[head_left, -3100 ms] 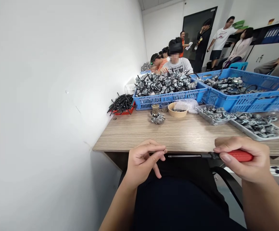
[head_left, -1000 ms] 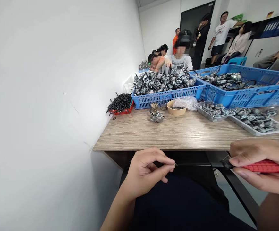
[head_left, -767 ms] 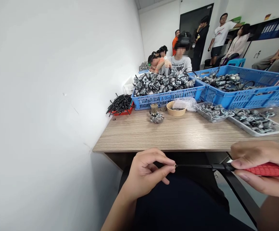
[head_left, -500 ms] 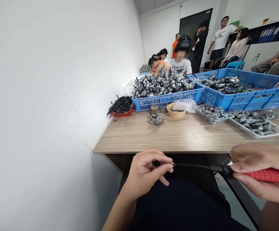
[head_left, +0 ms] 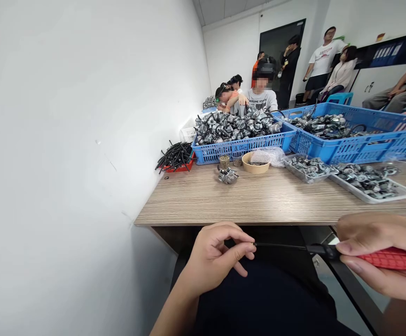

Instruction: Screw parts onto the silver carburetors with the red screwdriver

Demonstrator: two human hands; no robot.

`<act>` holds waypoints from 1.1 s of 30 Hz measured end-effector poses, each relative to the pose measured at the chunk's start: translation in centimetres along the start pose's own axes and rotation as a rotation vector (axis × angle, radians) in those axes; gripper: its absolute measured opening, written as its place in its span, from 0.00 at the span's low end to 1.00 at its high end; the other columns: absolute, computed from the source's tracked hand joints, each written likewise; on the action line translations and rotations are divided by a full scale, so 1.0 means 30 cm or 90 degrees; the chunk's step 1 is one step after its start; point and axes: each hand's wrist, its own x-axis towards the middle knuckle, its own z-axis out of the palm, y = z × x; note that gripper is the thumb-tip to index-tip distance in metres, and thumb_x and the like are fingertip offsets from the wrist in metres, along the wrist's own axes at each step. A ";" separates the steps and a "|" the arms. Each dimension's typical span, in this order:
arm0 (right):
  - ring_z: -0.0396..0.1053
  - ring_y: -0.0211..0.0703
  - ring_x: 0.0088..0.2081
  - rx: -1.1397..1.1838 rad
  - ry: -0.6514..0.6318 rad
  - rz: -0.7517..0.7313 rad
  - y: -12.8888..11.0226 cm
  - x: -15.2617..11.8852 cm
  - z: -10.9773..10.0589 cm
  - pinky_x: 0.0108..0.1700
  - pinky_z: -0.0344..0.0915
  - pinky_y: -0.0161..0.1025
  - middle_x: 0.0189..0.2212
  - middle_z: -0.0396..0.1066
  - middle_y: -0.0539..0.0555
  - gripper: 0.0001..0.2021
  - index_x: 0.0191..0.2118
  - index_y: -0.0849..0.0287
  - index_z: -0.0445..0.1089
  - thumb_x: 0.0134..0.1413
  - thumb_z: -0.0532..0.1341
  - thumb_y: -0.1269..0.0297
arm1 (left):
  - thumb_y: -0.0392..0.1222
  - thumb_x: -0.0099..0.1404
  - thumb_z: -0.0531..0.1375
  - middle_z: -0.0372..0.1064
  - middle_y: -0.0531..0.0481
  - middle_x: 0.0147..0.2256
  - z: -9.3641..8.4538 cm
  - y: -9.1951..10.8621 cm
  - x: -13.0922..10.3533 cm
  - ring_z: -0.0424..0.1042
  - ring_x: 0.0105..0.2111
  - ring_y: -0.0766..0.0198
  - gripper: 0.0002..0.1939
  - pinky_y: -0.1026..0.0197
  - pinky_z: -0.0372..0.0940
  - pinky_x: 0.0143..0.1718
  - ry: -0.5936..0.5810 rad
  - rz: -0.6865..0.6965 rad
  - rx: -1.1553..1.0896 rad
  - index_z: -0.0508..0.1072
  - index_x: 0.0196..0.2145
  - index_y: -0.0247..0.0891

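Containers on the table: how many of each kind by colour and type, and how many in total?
Blue crates: 2
Clear trays: 2
Tan bowl: 1
Red tray under black tubes: 1
White basket: 1
Total: 7

I can make out very little lettering from here. Across the table, a seated person's grey T-shirt carries a line of dark print on the chest, but the heaped metal parts in the near blue crate cover most of it and I cannot read it. Far right, a standing person's white T-shirt has a small dark chest print, too small to read. On the far right wall a dark blue board shows rows of pale panels with no words I can resolve. Above it a small orange sign and a green sign are both illegible.
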 end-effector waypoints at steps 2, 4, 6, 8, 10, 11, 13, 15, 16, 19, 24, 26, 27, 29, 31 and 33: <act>0.72 0.39 0.20 -0.004 0.015 0.008 -0.001 0.003 0.003 0.22 0.70 0.37 0.23 0.74 0.47 0.12 0.44 0.51 0.77 0.63 0.69 0.77 | 0.45 0.74 0.76 0.80 0.43 0.40 -0.004 0.003 -0.006 0.87 0.36 0.60 0.11 0.66 0.86 0.28 -0.003 0.016 0.036 0.90 0.44 0.33; 0.75 0.43 0.21 -0.015 0.039 0.015 -0.002 0.007 0.007 0.22 0.71 0.38 0.24 0.77 0.49 0.10 0.42 0.50 0.78 0.62 0.70 0.75 | 0.45 0.76 0.74 0.81 0.42 0.41 -0.009 0.005 -0.011 0.87 0.36 0.60 0.10 0.66 0.86 0.29 -0.001 0.035 0.074 0.91 0.45 0.34; 0.76 0.44 0.21 -0.011 0.047 0.019 -0.002 0.010 0.010 0.22 0.72 0.37 0.24 0.78 0.49 0.09 0.41 0.50 0.78 0.61 0.70 0.75 | 0.45 0.77 0.73 0.81 0.42 0.41 -0.013 0.008 -0.016 0.87 0.36 0.60 0.10 0.65 0.86 0.29 -0.011 0.055 0.102 0.91 0.46 0.35; 0.76 0.43 0.21 0.012 0.044 0.021 0.000 0.008 0.011 0.23 0.74 0.36 0.24 0.78 0.49 0.10 0.40 0.51 0.78 0.60 0.70 0.76 | 0.45 0.78 0.73 0.82 0.42 0.41 -0.015 0.010 -0.021 0.87 0.35 0.61 0.10 0.65 0.86 0.30 -0.035 0.076 0.116 0.91 0.46 0.35; 0.76 0.43 0.21 0.037 0.046 0.029 0.004 0.005 0.009 0.24 0.76 0.36 0.24 0.78 0.50 0.11 0.39 0.51 0.78 0.58 0.69 0.77 | 0.46 0.78 0.72 0.82 0.41 0.40 -0.014 0.011 -0.025 0.87 0.35 0.61 0.11 0.65 0.86 0.30 -0.051 0.092 0.124 0.90 0.47 0.35; 0.77 0.44 0.21 0.045 0.051 0.034 0.005 0.003 0.008 0.24 0.76 0.36 0.25 0.79 0.50 0.12 0.39 0.51 0.78 0.57 0.70 0.78 | 0.46 0.78 0.72 0.82 0.41 0.41 -0.013 0.012 -0.027 0.87 0.34 0.61 0.11 0.65 0.86 0.30 -0.054 0.098 0.128 0.90 0.47 0.35; 0.77 0.44 0.22 0.056 0.055 0.045 0.008 -0.001 0.008 0.24 0.76 0.35 0.25 0.79 0.51 0.11 0.38 0.51 0.78 0.56 0.70 0.78 | 0.47 0.79 0.72 0.82 0.41 0.41 -0.011 0.012 -0.029 0.86 0.33 0.62 0.12 0.65 0.86 0.29 -0.048 0.107 0.142 0.90 0.48 0.35; 0.77 0.43 0.22 0.056 0.059 0.051 0.012 -0.006 0.009 0.24 0.75 0.35 0.25 0.78 0.51 0.11 0.38 0.51 0.78 0.57 0.71 0.77 | 0.46 0.79 0.71 0.82 0.41 0.41 -0.010 0.011 -0.030 0.86 0.32 0.63 0.11 0.65 0.86 0.29 -0.037 0.111 0.153 0.90 0.47 0.35; 0.77 0.43 0.22 0.053 0.062 0.053 0.015 -0.011 0.011 0.24 0.75 0.35 0.25 0.78 0.51 0.10 0.38 0.51 0.78 0.57 0.71 0.77 | 0.46 0.79 0.71 0.82 0.41 0.42 -0.011 0.009 -0.029 0.86 0.33 0.63 0.11 0.65 0.86 0.29 -0.032 0.111 0.154 0.90 0.47 0.35; 0.79 0.44 0.24 0.040 0.077 0.068 0.030 -0.032 0.024 0.27 0.77 0.35 0.27 0.80 0.51 0.10 0.41 0.50 0.79 0.59 0.71 0.75 | 0.45 0.79 0.71 0.81 0.41 0.42 -0.018 0.004 -0.025 0.87 0.35 0.61 0.10 0.65 0.86 0.29 -0.022 0.112 0.136 0.90 0.48 0.35; 0.78 0.44 0.26 0.069 0.081 0.106 0.063 -0.061 0.061 0.30 0.78 0.37 0.30 0.80 0.51 0.12 0.45 0.50 0.78 0.61 0.72 0.74 | 0.45 0.79 0.71 0.80 0.43 0.41 -0.032 0.003 -0.022 0.86 0.36 0.60 0.10 0.66 0.85 0.26 0.031 0.116 0.138 0.89 0.48 0.36; 0.77 0.44 0.25 0.078 0.076 0.108 0.068 -0.061 0.072 0.29 0.76 0.37 0.30 0.80 0.51 0.13 0.46 0.49 0.78 0.61 0.72 0.75 | 0.46 0.79 0.71 0.79 0.43 0.41 -0.039 0.007 -0.024 0.86 0.36 0.60 0.11 0.66 0.85 0.25 0.046 0.115 0.143 0.89 0.48 0.36; 0.77 0.44 0.25 0.079 0.074 0.105 0.068 -0.058 0.075 0.29 0.77 0.37 0.30 0.80 0.51 0.13 0.47 0.49 0.78 0.61 0.71 0.75 | 0.46 0.79 0.71 0.79 0.43 0.42 -0.043 0.009 -0.025 0.86 0.36 0.60 0.11 0.66 0.85 0.25 0.046 0.113 0.148 0.89 0.48 0.36; 0.78 0.44 0.26 0.069 0.072 0.094 0.064 -0.051 0.074 0.30 0.78 0.37 0.31 0.81 0.51 0.13 0.46 0.49 0.79 0.61 0.72 0.75 | 0.46 0.80 0.70 0.79 0.43 0.42 -0.051 0.011 -0.028 0.86 0.36 0.60 0.10 0.66 0.85 0.25 0.033 0.112 0.162 0.88 0.49 0.36; 0.80 0.44 0.27 0.052 0.065 0.085 0.058 -0.044 0.068 0.30 0.78 0.36 0.31 0.81 0.51 0.12 0.46 0.49 0.79 0.61 0.72 0.73 | 0.44 0.80 0.70 0.79 0.43 0.42 -0.058 0.007 -0.031 0.86 0.37 0.60 0.09 0.66 0.85 0.26 0.017 0.111 0.173 0.88 0.49 0.37; 0.80 0.43 0.27 0.030 0.053 0.081 0.056 -0.040 0.060 0.29 0.78 0.34 0.30 0.81 0.50 0.10 0.45 0.49 0.78 0.62 0.72 0.72 | 0.43 0.80 0.70 0.80 0.42 0.43 -0.064 -0.005 -0.030 0.86 0.37 0.60 0.08 0.68 0.84 0.26 0.004 0.109 0.176 0.88 0.49 0.37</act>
